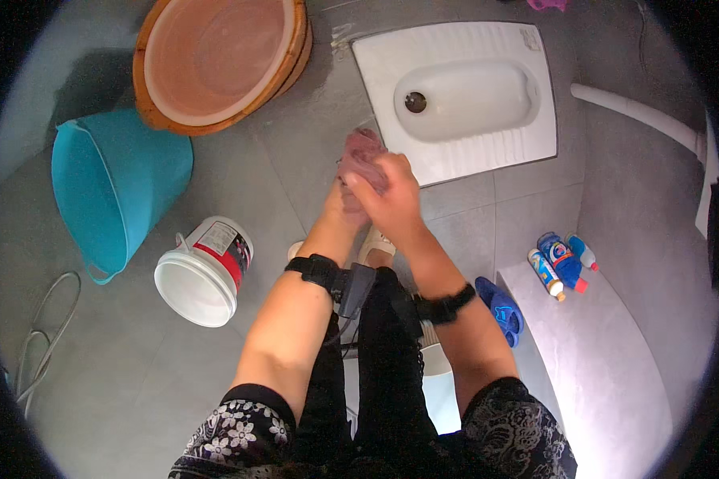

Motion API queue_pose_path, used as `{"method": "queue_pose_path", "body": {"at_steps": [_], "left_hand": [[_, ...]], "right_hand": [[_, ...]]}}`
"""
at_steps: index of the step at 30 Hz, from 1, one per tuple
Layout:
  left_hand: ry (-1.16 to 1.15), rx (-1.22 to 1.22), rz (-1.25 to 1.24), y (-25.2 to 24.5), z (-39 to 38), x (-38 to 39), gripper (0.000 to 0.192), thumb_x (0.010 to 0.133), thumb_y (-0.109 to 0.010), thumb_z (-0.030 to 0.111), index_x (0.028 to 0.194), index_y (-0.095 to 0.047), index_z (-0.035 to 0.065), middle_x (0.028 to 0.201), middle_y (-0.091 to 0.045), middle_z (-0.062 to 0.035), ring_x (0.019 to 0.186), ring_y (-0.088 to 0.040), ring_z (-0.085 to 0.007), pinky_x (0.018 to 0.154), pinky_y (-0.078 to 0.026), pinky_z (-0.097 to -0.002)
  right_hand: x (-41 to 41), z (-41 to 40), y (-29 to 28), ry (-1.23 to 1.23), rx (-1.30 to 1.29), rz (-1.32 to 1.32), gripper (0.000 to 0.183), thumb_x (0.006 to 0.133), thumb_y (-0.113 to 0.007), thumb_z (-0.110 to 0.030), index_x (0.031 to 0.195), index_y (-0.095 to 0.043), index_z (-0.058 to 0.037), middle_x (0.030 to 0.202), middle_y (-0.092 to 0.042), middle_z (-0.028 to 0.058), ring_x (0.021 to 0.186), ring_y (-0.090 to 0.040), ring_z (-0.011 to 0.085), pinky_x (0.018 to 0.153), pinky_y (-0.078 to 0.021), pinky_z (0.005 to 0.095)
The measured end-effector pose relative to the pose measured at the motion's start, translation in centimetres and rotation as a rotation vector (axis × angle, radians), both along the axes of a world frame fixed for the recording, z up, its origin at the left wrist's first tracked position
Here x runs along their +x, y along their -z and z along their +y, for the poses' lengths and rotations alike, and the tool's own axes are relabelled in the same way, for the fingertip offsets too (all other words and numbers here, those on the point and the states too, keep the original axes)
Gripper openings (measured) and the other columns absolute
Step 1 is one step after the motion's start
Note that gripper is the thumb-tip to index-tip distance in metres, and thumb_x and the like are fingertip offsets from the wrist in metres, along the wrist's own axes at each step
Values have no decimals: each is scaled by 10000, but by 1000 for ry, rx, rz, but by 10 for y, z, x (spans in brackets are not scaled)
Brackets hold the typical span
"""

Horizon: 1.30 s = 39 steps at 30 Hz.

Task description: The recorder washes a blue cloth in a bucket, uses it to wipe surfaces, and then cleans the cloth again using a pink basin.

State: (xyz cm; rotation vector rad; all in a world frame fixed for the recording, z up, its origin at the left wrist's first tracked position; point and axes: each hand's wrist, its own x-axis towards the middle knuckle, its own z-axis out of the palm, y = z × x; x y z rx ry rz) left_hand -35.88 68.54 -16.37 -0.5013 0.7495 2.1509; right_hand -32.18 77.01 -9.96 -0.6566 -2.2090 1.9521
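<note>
A crumpled mauve cloth point(362, 154) is bunched between my two hands at the centre of the view, just left of a white ceramic squat toilet point(455, 157). My right hand point(395, 200) grips the cloth from the right, its fingers curled over it. My left hand point(349, 203) lies mostly under the cloth, which covers its palm and hides its fingers. Both hands are over the grey tiled floor, in front of my shoes.
To the left are an orange-brown basin point(218, 57), a turquoise flexible tub point(150, 173) and a white plastic bucket point(195, 290). At the right, cleaning-product bottles point(560, 260) stand or lie by a grey ledge point(599, 353), with blue slippers point(503, 311) beside it. A hose point(39, 341) lies far left.
</note>
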Motion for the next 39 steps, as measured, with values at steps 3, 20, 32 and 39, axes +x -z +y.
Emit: {"method": "queue_pose_path", "body": {"at_steps": [3,20,32,39], "left_hand": [[-41,-165,-237,-40,49,6,305,892,-439,218,1163,-465,80,1174,-498,-51,1039,-501,-170,885,-411,-304],[416,-1033,690,-64,99,17,612,689,-712,187,1194,-414,11,1105,-511,-148,1026,-495,-251,875,-395,-325],[109,-155,-105,-52,84,-18,739,754,-613,461,1335,-281,146,1191,-474,-77,1100,-442,-215,927,-372,-383],[330,64,-172,-34,124,-45,571,737,-692,298,1148,-430,0,1020,-563,-90,900,-570,-201,763,-493,-355]], "right_hand": [[-12,57,57,14,523,-169,238,748,-591,-192,897,-541,-13,909,-536,228,854,-480,404,709,-427,384],[3,131,12,218,-1140,-452,440,792,-617,-244,1131,-469,-4,1020,-567,104,911,-562,200,751,-474,358],[43,147,-9,383,-1410,-244,347,746,-584,-72,1072,-499,10,990,-576,105,910,-565,213,817,-453,356],[27,164,-42,279,-1313,-398,226,693,-602,-85,894,-514,-33,689,-543,29,618,-530,144,550,-417,262]]}}
